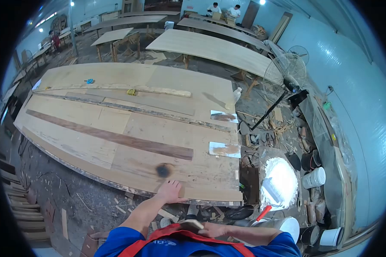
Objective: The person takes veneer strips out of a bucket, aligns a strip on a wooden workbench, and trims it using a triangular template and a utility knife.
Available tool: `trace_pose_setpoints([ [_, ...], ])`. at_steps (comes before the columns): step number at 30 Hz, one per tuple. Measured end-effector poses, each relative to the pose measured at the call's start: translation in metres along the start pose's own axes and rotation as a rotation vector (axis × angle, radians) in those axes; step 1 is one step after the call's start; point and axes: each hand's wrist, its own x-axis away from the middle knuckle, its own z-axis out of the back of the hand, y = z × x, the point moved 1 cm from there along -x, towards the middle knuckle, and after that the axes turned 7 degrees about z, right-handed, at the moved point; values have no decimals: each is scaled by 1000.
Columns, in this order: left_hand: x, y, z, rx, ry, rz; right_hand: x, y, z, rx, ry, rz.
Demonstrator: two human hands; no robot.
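Observation:
My left hand (170, 192) rests on the near edge of a large wooden worktable (180, 175), its fingers spread over the surface close to a dark burn mark (163, 170). Close to my body, my right hand (212, 230) is closed on a small light-coloured piece (192, 223) in front of the red apron (167, 231); what the piece is cannot be made out. A long dark wood strip (116, 138) lies across the table. Two white sheets with brown smears, a nearer one (224, 149) and a farther one (224, 116), lie at its right end.
White powder (280, 182) with a flat blade on it lies right of the table, near a red handle (263, 213) and buckets (314, 177). A standing fan (284, 75) is beyond. Other long tables (210, 47) and two people (232, 12) are at the back.

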Motion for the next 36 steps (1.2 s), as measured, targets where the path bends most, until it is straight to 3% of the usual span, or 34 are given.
trace_pose_setpoints([
  [1, 0, 0, -3, -1, 3, -5, -2, 12, -11, 0, 6, -2],
  [4, -1, -3, -12, 33, 61, 3, -15, 64, -52, -81, 369, 348],
  [5, 0, -4, -13, 34, 59, 0, -15, 59, -53, -84, 371, 346],
  [8, -1, -3, -10, 6, 61, -22, 0, 15, -32, 661, 241, 235],
  [13, 0, -2, -9, 30, 56, -5, 16, 17, -22, 318, 190, 260],
  [16, -1, -2, -6, 19, 23, 5, 1, 53, -27, 745, 150, 152],
  [21, -2, -2, -10, 1, 40, 4, -62, 52, -19, 912, 17, -124],
  [25, -6, 0, -5, -7, 10, 17, -93, 65, -11, 955, -57, -57],
  [31, -6, -1, -7, -26, 28, 21, -26, 29, 10, 583, 26, 283],
  [34, -8, -1, -6, 2, 2, 4, -15, 21, 10, 669, 64, 279],
  [36, -10, 3, -10, 33, -7, 5, -25, 21, 5, 1076, -111, 36],
])
